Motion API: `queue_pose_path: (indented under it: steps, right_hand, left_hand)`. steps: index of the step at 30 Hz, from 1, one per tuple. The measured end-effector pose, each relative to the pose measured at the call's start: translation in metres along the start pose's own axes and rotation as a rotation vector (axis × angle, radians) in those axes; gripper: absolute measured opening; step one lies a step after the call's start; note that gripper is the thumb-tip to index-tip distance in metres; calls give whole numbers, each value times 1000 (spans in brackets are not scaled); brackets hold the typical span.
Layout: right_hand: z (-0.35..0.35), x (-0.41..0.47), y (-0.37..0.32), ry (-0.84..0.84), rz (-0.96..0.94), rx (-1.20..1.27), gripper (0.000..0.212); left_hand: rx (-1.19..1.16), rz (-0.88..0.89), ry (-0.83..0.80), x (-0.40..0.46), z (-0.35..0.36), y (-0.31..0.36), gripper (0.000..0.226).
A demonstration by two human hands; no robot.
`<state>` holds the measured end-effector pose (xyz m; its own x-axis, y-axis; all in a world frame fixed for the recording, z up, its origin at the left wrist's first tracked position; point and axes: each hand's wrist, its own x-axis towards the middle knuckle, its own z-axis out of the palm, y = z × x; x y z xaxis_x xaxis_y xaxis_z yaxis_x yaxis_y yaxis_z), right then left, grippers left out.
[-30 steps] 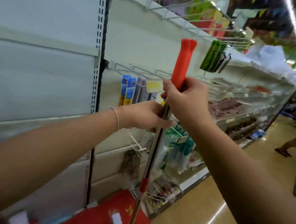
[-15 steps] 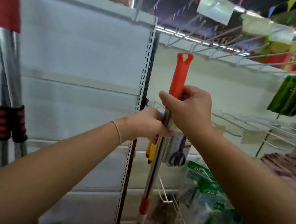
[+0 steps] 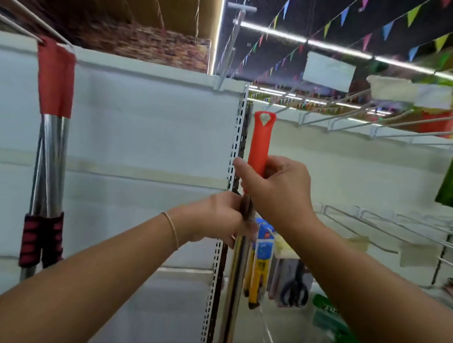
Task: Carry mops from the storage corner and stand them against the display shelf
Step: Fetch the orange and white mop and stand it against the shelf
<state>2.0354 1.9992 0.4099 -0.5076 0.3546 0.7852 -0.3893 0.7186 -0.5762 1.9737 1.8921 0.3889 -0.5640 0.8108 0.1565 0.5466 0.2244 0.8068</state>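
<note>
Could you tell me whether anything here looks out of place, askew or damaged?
Nothing stands out. The left hand and the right hand both grip the orange-handled mop, held roughly upright. Two more mops already lean against the white shelf panel at left, undamaged as far as the blur allows.

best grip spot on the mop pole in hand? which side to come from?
Judging by its pose, grip the mop pole high up: one hand on the orange grip, one on the bare metal just below, as the right hand and left hand do now. Come from the aisle side; the shelf upright blocks the back. The upright round shaft suits a wrap of the fingers.
</note>
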Motion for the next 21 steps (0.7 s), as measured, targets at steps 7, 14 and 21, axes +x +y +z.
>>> queue_pose_path:
  steps: [7,14,21]
  right_hand:
    - [10,43,-34,35,-106,-48,46]
    - [20,73,-67,66,-146,-51,39]
    - [41,84,-70,63,-138,-88,40]
  left_hand:
    - [-34,83,44,-4,-43,26,6]
    - [-28,150,103,-14,-75,45,17]
    - [-37,101,132,-8,-91,39,13]
